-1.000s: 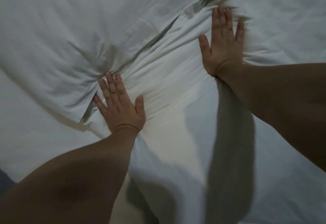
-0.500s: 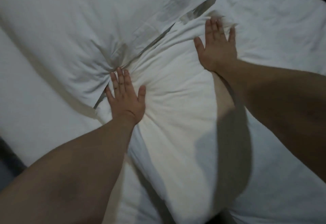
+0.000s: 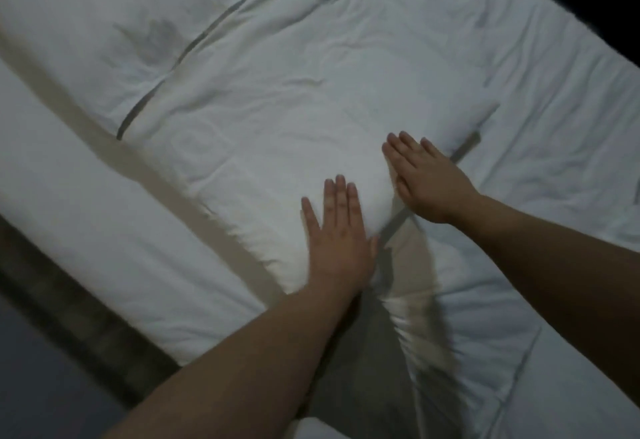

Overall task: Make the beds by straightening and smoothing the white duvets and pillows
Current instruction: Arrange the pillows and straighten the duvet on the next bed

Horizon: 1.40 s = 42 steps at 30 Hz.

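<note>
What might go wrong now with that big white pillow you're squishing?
The left hand and right hand press flat on just one corner of the soft white pillow, so its stuffing may bunch unevenly. A hard push might slide it crooked against the second white pillow behind. The creased white duvet beside it might get missed.

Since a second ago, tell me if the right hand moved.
Yes: right hand slid back from the far pillow to a corner of the near pillow.
</note>
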Tool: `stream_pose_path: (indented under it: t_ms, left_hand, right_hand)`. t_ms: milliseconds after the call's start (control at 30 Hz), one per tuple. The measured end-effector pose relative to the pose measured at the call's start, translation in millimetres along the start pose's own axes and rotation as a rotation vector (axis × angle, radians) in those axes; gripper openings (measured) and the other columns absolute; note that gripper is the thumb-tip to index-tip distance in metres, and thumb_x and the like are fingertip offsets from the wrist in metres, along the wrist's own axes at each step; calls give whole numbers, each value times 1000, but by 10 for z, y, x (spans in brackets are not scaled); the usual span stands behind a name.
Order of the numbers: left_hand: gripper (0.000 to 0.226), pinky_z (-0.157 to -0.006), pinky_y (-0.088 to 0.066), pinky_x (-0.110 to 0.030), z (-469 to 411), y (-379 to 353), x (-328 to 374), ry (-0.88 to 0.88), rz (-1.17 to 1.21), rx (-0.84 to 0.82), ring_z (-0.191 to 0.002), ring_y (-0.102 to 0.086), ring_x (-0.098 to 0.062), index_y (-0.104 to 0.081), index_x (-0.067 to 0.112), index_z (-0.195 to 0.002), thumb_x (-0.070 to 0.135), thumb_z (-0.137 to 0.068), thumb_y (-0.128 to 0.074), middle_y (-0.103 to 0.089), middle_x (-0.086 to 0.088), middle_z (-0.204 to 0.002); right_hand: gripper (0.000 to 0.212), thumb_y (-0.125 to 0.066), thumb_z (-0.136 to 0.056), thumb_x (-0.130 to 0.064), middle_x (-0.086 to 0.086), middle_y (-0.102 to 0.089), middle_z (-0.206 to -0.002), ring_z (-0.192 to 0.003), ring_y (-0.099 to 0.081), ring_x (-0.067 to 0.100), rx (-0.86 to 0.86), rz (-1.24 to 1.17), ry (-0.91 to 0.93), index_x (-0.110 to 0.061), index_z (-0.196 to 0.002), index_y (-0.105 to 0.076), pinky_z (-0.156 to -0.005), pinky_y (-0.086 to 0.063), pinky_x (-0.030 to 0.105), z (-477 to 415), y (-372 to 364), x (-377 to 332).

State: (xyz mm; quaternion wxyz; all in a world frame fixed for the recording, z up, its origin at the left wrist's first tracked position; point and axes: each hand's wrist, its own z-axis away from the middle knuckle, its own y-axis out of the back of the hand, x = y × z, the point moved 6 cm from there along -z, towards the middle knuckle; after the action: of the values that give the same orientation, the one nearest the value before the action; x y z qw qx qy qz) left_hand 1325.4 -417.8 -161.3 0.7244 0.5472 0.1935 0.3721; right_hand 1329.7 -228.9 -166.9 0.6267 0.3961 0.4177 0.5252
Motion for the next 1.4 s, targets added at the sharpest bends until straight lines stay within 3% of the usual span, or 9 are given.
stream_pose_path:
  t_ms: [133,267,467,633,933,1033,1100,1233,1400]
  left_hand:
    - [122,-109,0,-79,84,-379,124,109,-30,-99,-152,18,-40,10,1,-158,76,-83,-51,20,-23,-165]
    - [132,-106,-2,-82,-66,-625,142,156,-39,-100,-152,16,-44,10,0,-158,71,-77,-65,19,-25,-164]
    - [86,-105,-11,-82,-241,-951,18,168,-35,4,-153,-1,-47,-1,-3,-159,25,-98,-54,1,-27,-166]
    - [77,-104,-20,-81,-186,-815,52,160,-35,-133,-152,-16,-45,-10,-6,-158,21,-94,-44,-14,-29,-164]
    - [85,-120,-15,-65,-105,1516,-249,60,-78,-404,-156,7,-29,19,6,-157,16,-100,-43,17,-10,-168]
    - [84,-124,-17,-49,-165,2467,-634,55,-83,-338,-156,-7,-26,13,9,-159,23,-103,-48,7,-10,-170]
    - [82,-123,-22,-39,-196,3008,-930,107,-78,-262,-153,-20,-28,8,11,-161,24,-103,-48,-6,-11,-169]
    - [86,-120,-28,-40,-29,3628,-1343,208,-106,128,-149,-30,-28,-3,13,-161,21,-94,-55,-18,-10,-167]
    - [106,-122,-23,-50,-132,3559,-1539,293,-125,399,-150,-28,-35,1,24,-160,70,-84,-56,-20,-11,-167]
  right_hand:
    - [102,-64,-82,-35,13,-1,-170,-157,3,27,47,164,166,-9,-162,-7,-126,-8,54,211,-338,198]
    - [104,-75,-82,-26,8,-3,-169,-156,-5,26,253,254,236,-16,-163,-12,-123,-3,62,62,-651,403]
    - [69,-49,-98,-27,10,-23,-166,-154,-22,27,458,275,406,-8,-160,-26,-124,-16,55,-151,-754,636]
    - [50,-28,-105,-5,18,-39,-158,-147,-38,33,456,300,398,0,-154,-36,-118,-31,55,-175,-663,499]
    - [55,-27,-97,-5,22,-47,-151,-139,-48,37,314,228,427,2,-149,-43,-117,-31,49,-202,1330,153]
    - [57,-38,-102,-4,15,-30,-163,-152,-29,29,286,219,376,-5,-158,-28,-124,-16,38,-372,2207,-60]
    - [53,-47,-101,-7,15,-41,-157,-145,-39,31,323,211,333,-7,-154,-38,-121,-29,40,-508,2726,-271]
    - [26,-55,-96,-18,8,-66,-117,-106,-62,29,393,210,252,-16,-121,-61,-82,-53,39,-828,3503,-768]
    - [14,-54,-91,-13,4,-67,-99,-95,-64,29,378,258,222,-18,-100,-62,-75,-54,39,-1140,3904,-1176]
